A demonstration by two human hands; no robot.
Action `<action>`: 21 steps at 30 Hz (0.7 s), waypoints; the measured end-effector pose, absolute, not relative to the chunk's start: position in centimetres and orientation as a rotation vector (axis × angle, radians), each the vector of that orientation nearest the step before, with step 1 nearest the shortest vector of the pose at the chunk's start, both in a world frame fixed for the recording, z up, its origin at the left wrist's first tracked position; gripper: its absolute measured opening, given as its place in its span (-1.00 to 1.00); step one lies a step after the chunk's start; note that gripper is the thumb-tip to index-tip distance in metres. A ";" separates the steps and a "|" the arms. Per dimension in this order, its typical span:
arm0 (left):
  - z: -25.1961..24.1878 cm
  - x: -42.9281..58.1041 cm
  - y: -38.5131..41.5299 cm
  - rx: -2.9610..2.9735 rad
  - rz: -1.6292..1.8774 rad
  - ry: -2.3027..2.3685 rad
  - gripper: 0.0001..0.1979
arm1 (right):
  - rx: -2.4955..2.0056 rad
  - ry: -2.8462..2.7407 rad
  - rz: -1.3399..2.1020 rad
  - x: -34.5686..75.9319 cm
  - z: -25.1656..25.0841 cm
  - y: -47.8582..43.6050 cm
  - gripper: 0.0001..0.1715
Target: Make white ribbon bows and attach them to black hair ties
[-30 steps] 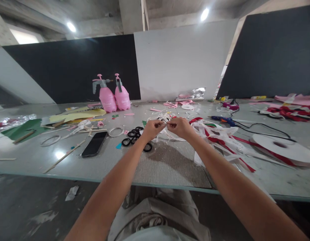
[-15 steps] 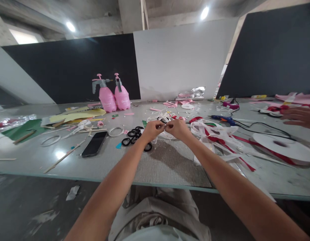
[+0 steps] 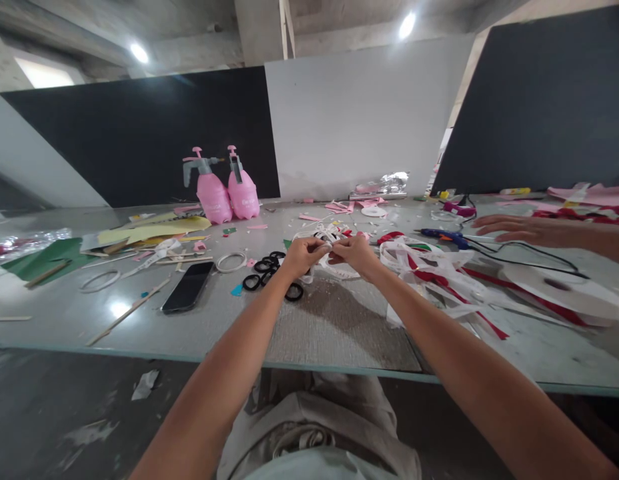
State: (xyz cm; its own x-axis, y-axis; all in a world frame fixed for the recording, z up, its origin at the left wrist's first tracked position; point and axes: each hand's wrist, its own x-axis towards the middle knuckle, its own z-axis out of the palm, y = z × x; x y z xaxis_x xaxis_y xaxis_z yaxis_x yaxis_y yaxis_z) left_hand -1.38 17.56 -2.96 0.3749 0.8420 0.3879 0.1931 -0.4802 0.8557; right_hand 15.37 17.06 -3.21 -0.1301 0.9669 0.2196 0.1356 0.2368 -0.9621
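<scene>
Over the grainy grey surface point(image 3: 334, 337), your left hand point(image 3: 304, 258) and right hand point(image 3: 357, 255) nearly meet, each grip pinching one small white piece point(image 3: 329, 246) between them. Round black rings point(image 3: 267, 273) lie left, limp white ribbon point(image 3: 455, 264) right; beyond, plump pink bottles point(image 3: 214, 199) stand before flat boards point(image 3: 369, 127) beneath raw concrete point(image 3: 334, 23).

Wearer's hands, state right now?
Left hand: pinched closed; anything held too small to identify.
Right hand: pinched closed; anything held likewise unclear.

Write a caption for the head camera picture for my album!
Bare left hand and right hand close together, between round black rings and tangled red and white ribbons on a grey table.
</scene>
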 end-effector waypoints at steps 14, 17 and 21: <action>-2.7 -1.1 17.2 1.602 1.037 0.809 -0.68 | -1.077 -1.731 0.570 16.4 -2.1 16.4 -0.76; -2.8 -1.1 17.2 1.663 1.049 0.825 -0.65 | -1.085 -1.781 0.443 16.4 -1.8 16.0 -0.75; -2.9 -1.0 17.4 1.772 1.123 0.908 -0.58 | -1.116 -1.839 0.306 16.5 -1.4 15.6 -0.72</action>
